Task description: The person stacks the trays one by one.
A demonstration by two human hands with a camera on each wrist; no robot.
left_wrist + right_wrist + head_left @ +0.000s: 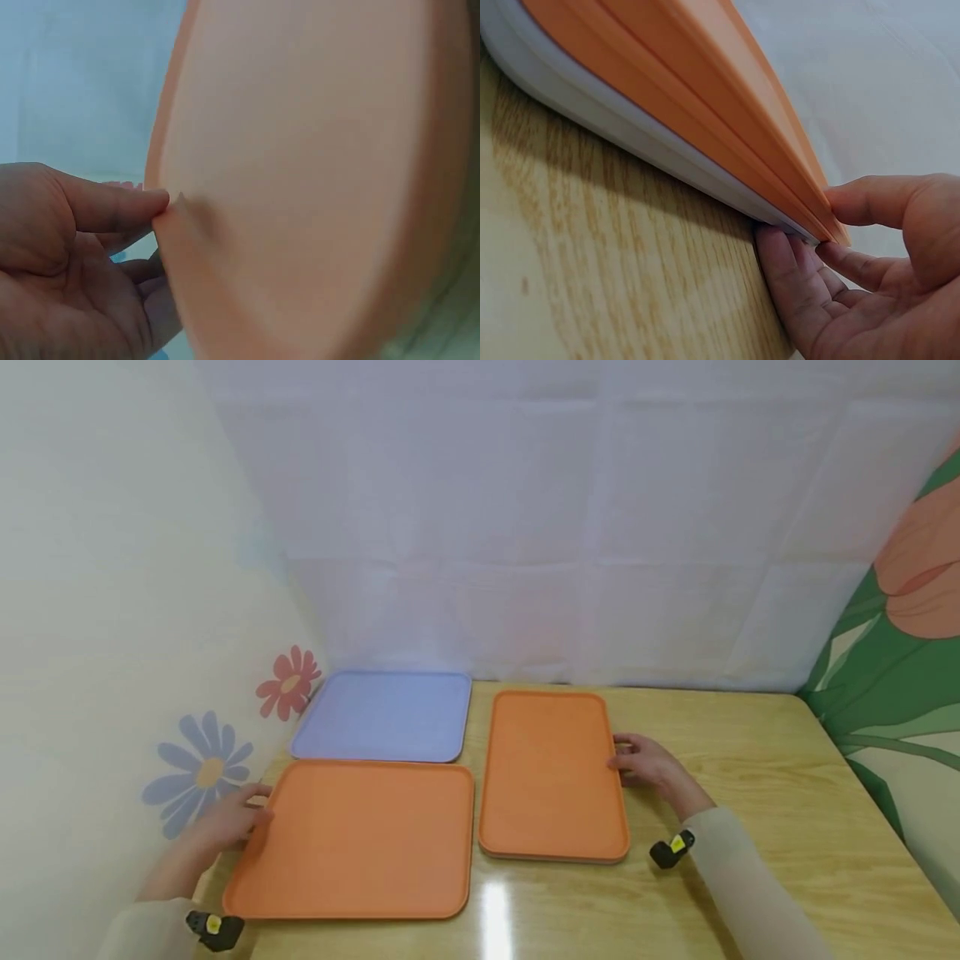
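Observation:
A wide orange tray [360, 843] is at the left front, and my left hand [227, 820] pinches its left rim. The left wrist view shows the thumb on top of that rim, with fingers underneath. To the right, an upright-oriented orange tray [551, 777] tops a stack. My right hand [651, 766] grips the stack's right edge. Seen from the right wrist, orange rims lie over a whitish tray [630, 135]; the thumb is on the top orange rim and the fingers reach below the stack. How many trays are stacked I cannot tell.
A lavender-blue tray [382, 717] lies behind the left orange tray, near the white cloth [525, 527] at the back. All rest on a wood-grain table [780, 793]. A flower-printed wall [210, 610] borders the left; a leafy print [915, 677] borders the right.

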